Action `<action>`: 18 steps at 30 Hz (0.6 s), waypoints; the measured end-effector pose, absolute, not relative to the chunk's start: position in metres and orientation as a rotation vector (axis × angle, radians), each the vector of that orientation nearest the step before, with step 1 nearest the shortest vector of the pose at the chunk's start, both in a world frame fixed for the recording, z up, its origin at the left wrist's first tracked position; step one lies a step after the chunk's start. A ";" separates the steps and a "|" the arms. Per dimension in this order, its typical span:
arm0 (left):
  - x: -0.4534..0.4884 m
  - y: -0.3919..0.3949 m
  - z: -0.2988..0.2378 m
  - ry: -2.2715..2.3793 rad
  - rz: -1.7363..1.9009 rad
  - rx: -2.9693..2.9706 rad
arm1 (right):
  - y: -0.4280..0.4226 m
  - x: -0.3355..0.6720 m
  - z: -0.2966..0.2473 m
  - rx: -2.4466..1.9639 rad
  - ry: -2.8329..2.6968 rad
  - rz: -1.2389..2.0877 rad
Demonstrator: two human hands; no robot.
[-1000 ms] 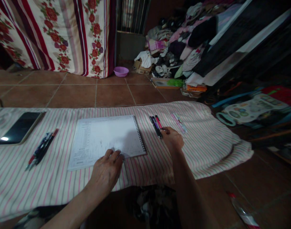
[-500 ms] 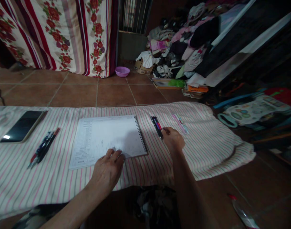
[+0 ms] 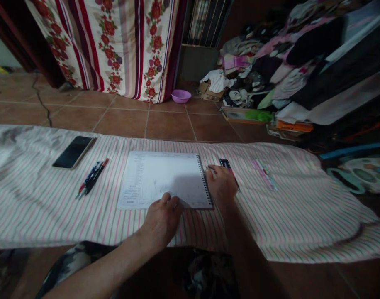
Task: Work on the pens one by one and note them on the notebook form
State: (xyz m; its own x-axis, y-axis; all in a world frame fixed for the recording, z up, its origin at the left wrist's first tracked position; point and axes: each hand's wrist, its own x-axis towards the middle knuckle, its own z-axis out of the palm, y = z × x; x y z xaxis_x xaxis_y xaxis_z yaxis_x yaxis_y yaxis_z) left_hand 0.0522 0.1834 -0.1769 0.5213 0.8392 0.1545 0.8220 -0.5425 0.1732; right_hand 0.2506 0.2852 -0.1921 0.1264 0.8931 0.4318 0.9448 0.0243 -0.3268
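A spiral notebook [image 3: 165, 174] lies open to a white page with printed lines down its left side and faint marks near the bottom. My left hand [image 3: 165, 214] rests on its lower edge, fingers bent and slightly apart, with nothing seen in them. Just off the spiral binding is my right hand [image 3: 222, 185], fingers loosely bent and apart, holding nothing visible. Dark pens [image 3: 225, 163] lie beside and partly behind that hand. Farther right are pastel pens [image 3: 264, 174]. Left of the notebook lies a bunch of pens [image 3: 93, 177].
A striped cloth [image 3: 302, 199] covers the low surface. A phone [image 3: 74, 152] lies at its left. Beyond, on the tiled floor, are a purple basin [image 3: 181, 96], a floral curtain [image 3: 127, 50] and a heap of clothes [image 3: 271, 62].
My right hand has moved left from the dark pens toward the notebook's spiral edge. My left hand stays on the page's lower edge. The view has turned left.
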 end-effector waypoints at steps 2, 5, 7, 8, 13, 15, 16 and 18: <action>0.050 0.184 -0.176 1.452 0.340 2.669 | 0.288 0.240 -0.194 -1.823 -1.839 -0.086; 0.045 0.187 -0.176 1.476 0.354 2.628 | 0.291 0.227 -0.195 -1.770 -1.888 -0.059; 0.039 0.190 -0.176 1.517 0.385 2.592 | 0.293 0.218 -0.195 -1.729 -1.915 -0.040; 0.036 0.191 -0.176 1.538 0.400 2.580 | 0.293 0.214 -0.195 -1.710 -1.926 -0.032; 0.014 0.201 -0.172 1.700 0.437 2.521 | 0.293 0.194 -0.197 -1.606 -1.968 -0.003; 0.002 0.205 -0.167 1.777 0.416 2.469 | 0.293 0.187 -0.199 -1.560 -1.992 0.026; -0.006 0.207 -0.164 1.845 0.427 2.427 | 0.292 0.184 -0.200 -1.540 -2.006 0.040; -0.024 0.210 -0.158 1.998 0.401 2.334 | 0.292 0.179 -0.201 -1.503 -2.029 0.057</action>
State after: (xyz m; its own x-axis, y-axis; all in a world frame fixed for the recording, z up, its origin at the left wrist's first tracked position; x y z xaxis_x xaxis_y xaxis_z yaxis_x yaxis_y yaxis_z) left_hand -0.0236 0.2100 -0.1577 0.1349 0.9767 0.1670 0.9655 -0.1675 0.1993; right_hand 0.1789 0.2919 -0.2013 -0.1732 0.8813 0.4396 0.8551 0.3560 -0.3769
